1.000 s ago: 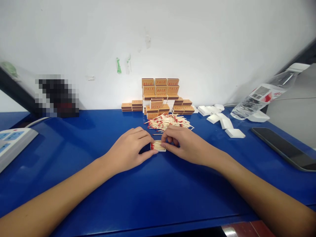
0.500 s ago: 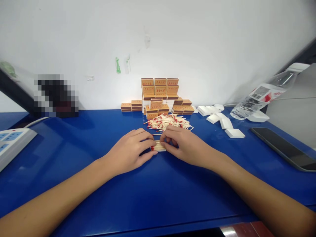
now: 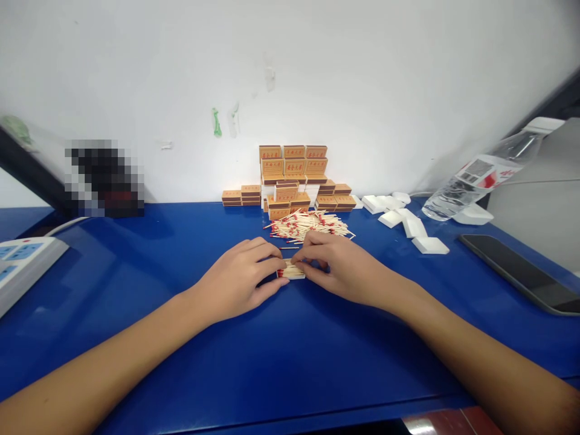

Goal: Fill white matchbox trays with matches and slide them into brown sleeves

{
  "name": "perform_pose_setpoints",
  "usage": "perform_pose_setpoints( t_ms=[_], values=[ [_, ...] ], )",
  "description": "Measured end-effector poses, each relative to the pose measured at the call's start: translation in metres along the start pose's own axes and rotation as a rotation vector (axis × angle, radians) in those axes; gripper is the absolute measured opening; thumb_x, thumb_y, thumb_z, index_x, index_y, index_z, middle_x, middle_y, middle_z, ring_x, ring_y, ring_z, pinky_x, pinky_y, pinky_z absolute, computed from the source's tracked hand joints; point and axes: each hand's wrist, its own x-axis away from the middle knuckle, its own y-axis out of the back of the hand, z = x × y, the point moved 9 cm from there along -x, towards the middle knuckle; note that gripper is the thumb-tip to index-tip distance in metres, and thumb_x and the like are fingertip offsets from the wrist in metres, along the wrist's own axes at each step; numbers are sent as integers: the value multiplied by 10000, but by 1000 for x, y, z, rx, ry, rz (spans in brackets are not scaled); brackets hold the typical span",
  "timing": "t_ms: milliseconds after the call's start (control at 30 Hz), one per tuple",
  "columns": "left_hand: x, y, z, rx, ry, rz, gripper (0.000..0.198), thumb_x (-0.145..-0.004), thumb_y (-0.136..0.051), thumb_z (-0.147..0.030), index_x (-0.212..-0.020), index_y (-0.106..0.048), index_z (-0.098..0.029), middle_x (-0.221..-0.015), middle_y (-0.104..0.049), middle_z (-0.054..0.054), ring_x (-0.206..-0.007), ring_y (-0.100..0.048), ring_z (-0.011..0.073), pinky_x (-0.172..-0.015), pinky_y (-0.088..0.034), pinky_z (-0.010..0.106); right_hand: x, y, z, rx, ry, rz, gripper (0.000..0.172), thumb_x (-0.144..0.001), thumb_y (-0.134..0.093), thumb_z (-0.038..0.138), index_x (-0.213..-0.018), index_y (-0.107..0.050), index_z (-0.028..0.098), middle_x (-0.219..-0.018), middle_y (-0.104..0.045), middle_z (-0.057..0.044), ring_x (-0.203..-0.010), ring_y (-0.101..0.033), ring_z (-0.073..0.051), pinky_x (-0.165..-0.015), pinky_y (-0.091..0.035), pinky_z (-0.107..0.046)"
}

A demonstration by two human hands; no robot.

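Observation:
A small white matchbox tray (image 3: 296,277) lies on the blue table between my hands, filled with matches (image 3: 290,271) whose red heads point left. My left hand (image 3: 251,272) grips the tray's left end, thumb at the near side and fingers over the far side. Over the right end, my right hand (image 3: 333,266) has its thumb and fingers bent together at the matches; whether a match is between them is hidden. One loose match (image 3: 289,248) lies just beyond the tray. Behind it is a heap of loose matches (image 3: 308,226).
Stacked orange matchboxes (image 3: 294,166) stand against the wall. Several empty white trays (image 3: 413,223) lie to their right, near a tilted plastic bottle (image 3: 484,169) and a phone (image 3: 521,272). A power strip (image 3: 27,260) sits at the left, below a blurred-out dark object (image 3: 109,181).
My right fingertips have shifted slightly left over the matches in the tray. My left hand has stayed in place.

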Motion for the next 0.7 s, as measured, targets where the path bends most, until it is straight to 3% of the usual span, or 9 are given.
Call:
perform_pose_setpoints(
  t_ms=[167, 533, 700],
  values=[
    [-1, 1, -1, -2, -9, -12, 199, -1065, -612, -303, -1093, -740, -153, -1087, -750, 95, -1005, -701, 240, -921, -580, 428, -1, 1, -3, 12, -35, -7, 82, -958, -663, 150, -924, -726, 189, -918, -618, -32, -761, -575, -152, -683, -426, -294],
    [0, 1, 0, -12, -8, -5, 201, -1067, -604, -295, -1143, -725, -153, -1110, -755, 99, -1029, -705, 251, -933, -586, 438, -2, -2, -4, 46, -14, -30, 91, -1009, -617, 161, -956, -687, 184, -977, -637, -49, -786, -598, -158, -715, -448, -295],
    [-1, 2, 1, -37, 10, -18, 230, -1061, -611, -304, -1203, -696, -145, -1116, -762, 105, -1044, -703, 265, -937, -589, 453, 0, 8, -1, 34, -1, -67, 110, -988, -624, 152, -960, -726, 186, -942, -630, -43, -759, -577, -155, -689, -432, -297]
  ],
)
